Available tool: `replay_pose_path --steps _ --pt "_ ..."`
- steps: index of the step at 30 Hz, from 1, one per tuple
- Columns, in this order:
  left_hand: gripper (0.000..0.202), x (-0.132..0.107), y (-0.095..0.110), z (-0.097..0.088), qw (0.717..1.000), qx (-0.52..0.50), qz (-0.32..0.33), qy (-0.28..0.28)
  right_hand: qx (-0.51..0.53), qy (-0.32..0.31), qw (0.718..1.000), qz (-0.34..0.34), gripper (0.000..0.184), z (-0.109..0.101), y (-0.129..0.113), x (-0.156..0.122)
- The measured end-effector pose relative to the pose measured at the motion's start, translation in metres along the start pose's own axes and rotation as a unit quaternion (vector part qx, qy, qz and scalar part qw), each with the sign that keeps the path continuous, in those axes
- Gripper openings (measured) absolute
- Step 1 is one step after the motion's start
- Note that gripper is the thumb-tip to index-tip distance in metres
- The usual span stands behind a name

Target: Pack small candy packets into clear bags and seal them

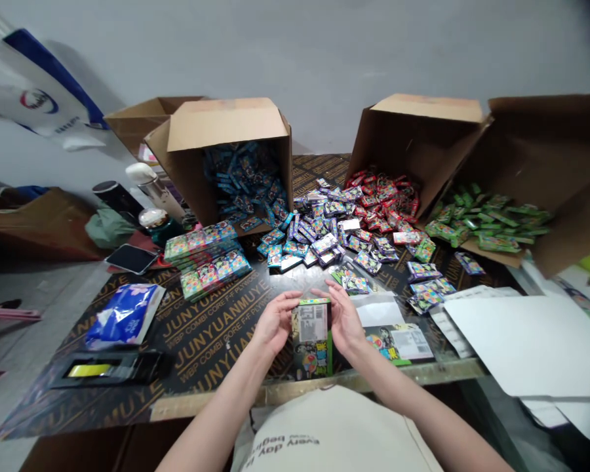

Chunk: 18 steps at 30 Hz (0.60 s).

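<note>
My left grip (275, 321) and right grip (344, 318) clasp a box (312, 341) from both sides, its label (313, 322) seemingly turned toward me for reading.

The light is even and quite bright. It seems to come from above, and the shadows are soft, mostly inside the boxes (226, 124). The board (211, 347) has a weak shine. The wide lens bends the edges of the view, the top right corner falls dark, and the bag (34, 85) looks a little soft.
</note>
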<state>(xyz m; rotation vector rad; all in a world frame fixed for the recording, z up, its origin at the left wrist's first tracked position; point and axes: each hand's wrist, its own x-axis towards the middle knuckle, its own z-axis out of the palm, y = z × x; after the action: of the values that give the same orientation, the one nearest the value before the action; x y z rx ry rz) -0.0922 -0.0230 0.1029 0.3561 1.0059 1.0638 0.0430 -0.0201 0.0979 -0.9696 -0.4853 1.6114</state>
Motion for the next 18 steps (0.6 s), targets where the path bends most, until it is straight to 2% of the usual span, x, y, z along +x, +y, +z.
replay_pose_path --steps 2,4,6,8,10,12,15,18 --pt "0.022 -0.001 0.001 -0.001 0.998 0.039 0.057 0.011 0.001 -0.013 1.0 0.014 0.039 -0.001 -0.001 -0.001" --pt "0.016 -0.005 0.001 -0.001 0.981 0.105 0.159 0.021 -0.021 -0.031 0.999 0.019 0.035 -0.004 -0.003 0.0" --pt "0.011 -0.011 0.003 0.0 0.942 0.207 0.262 0.016 -0.063 -0.045 0.997 -0.007 0.023 -0.008 -0.005 0.001" --pt "0.009 -0.016 0.006 -0.001 0.898 0.304 0.317 0.002 -0.133 -0.055 0.988 -0.065 0.015 -0.014 -0.008 0.002" --pt "0.009 -0.017 0.012 -0.002 0.879 0.357 0.317 -0.009 -0.201 -0.069 0.969 -0.126 0.013 -0.019 -0.011 0.002" --pt "0.011 -0.015 0.018 -0.003 0.887 0.366 0.28 -0.016 -0.249 -0.081 0.952 -0.159 0.01 -0.022 -0.015 0.001" --pt "0.017 -0.008 0.025 -0.005 0.908 0.356 0.219 -0.023 -0.293 -0.089 0.938 -0.163 0.011 -0.022 -0.019 0.001" --pt "0.016 -0.005 0.028 -0.003 0.907 0.366 0.205 -0.033 -0.309 -0.109 0.931 -0.158 0.012 -0.02 -0.023 0.005"
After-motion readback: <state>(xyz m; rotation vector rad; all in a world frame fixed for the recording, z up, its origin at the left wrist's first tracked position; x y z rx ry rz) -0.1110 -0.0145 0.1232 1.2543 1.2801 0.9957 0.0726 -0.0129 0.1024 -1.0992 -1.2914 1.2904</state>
